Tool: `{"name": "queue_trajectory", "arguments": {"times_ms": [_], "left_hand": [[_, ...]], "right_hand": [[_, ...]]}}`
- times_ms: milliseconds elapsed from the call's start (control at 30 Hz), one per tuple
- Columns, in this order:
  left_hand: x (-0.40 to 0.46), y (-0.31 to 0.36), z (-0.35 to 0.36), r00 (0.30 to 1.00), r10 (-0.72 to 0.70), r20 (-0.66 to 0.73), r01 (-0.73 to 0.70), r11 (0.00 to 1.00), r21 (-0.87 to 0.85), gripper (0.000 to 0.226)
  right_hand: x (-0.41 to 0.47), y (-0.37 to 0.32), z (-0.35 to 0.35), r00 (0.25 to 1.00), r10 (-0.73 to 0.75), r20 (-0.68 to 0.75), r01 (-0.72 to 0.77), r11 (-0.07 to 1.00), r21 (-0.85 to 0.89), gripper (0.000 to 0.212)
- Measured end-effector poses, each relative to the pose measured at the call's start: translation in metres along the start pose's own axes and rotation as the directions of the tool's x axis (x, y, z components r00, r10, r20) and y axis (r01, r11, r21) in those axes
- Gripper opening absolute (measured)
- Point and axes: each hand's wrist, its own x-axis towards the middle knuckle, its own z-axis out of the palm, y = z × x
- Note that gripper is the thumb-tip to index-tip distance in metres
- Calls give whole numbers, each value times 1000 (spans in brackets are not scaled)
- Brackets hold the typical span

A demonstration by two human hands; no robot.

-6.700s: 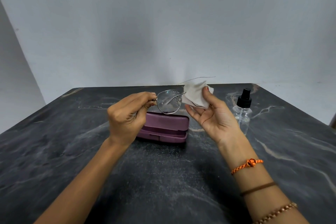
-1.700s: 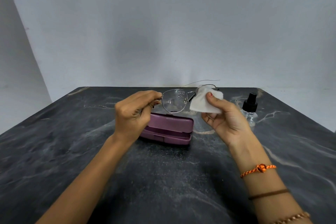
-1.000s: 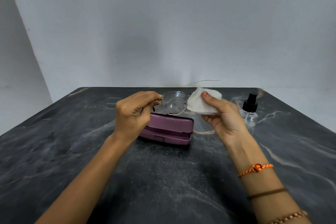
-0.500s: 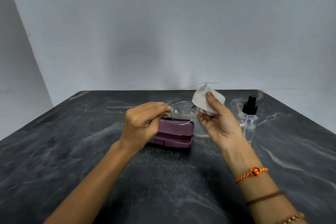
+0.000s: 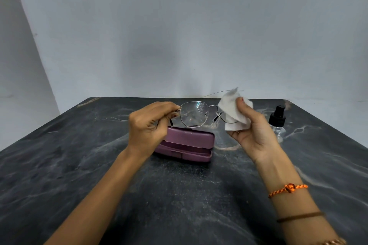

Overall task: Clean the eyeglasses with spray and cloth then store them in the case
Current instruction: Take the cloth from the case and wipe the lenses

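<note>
**Wiping the right-hand lens, with spray still beaded on the other**

The right hand's fingers [image 5: 242, 105] are curled round a folded white cloth [image 5: 232, 108], thumb on the near face, pinching one lens of the eyeglasses [image 5: 201, 114] inside the fold. The left hand's fingers [image 5: 171, 110] pinch the frame at its other outer corner, by the hinge, holding the glasses up and roughly level above the surface [image 5: 179, 195]. How much of the covered lens the cloth reaches is hidden, so I cannot tell how far that wipe has got.

The bare lens nearer the left hand [image 5: 148, 125] shows droplets clustered toward its upper inner part, so by my reading the cleaning is only partly done. To do this step well, the right hand [image 5: 251, 129] should keep cloth on both faces of the lens and rub in small circles with light pressure, while the left steadies the frame at the rim rather than the thin temple arm, which would bend easily. Then swap to the beaded lens before the drops dry.

Just below the glasses lies the purple case [image 5: 187, 145], lid down, not yet opened for storing. The spray bottle [image 5: 277, 120] stands upright behind the right hand, apart from the case.
</note>
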Motion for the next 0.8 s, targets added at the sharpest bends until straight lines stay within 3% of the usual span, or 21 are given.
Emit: {"name": "queue_trajectory", "arguments": {"times_ms": [167,233,367,500,600,700,800], "left_hand": [[-3,3,6,999,16,47,-15,1000,-13,13],[-5,4,8,998,28,58,-27,1000,-5,13],[-4,1,5,1000,-21,-20,22,1000,12,11],[-2,-3,-1,995,-59,-83,61,998,26,10],[-1,-2,-2,995,-52,-80,54,998,23,8],[-2,-3,-2,996,-57,-75,59,998,15,8],[-2,-6,-1,981,-136,-140,134,991,-29,14]], "right_hand": [[2,4,5,999,-27,-35,29,998,62,8],[2,6,8,1000,-21,-7,22,998,61,13],[1,6,7,994,26,102,-25,1000,-7,32],[3,2,2,985,82,152,-66,992,-111,22],[5,1,-1,992,65,113,-49,990,-135,10],[6,0,-4,999,31,25,-27,990,-139,17],[7,-2,-9,996,-14,-87,8,998,-68,10]]}}
